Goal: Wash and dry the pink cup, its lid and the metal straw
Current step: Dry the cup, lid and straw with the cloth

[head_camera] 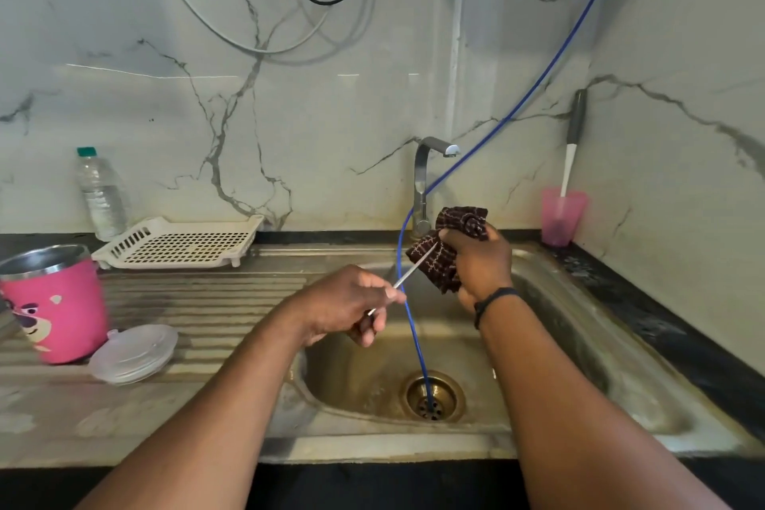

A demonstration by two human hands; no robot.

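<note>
Over the sink basin (571,344), my left hand (347,304) pinches the thin metal straw (414,271), which slants up to the right. Its upper end goes into a dark brown patterned cloth (449,248) that my right hand (482,261) grips bunched around it. The pink cup (58,311) with a bear face stands upright on the ribbed drainboard at the far left, its steel rim open. Right next to it lies its clear plastic lid (132,353), flat on the drainboard.
A steel tap (424,182) rises behind the basin, with no water running. A blue hose (414,335) hangs from the wall down into the drain (432,395). A white drying rack (178,242) and a water bottle (101,195) stand at the back left; a pink tumbler (563,217) holding a brush is back right.
</note>
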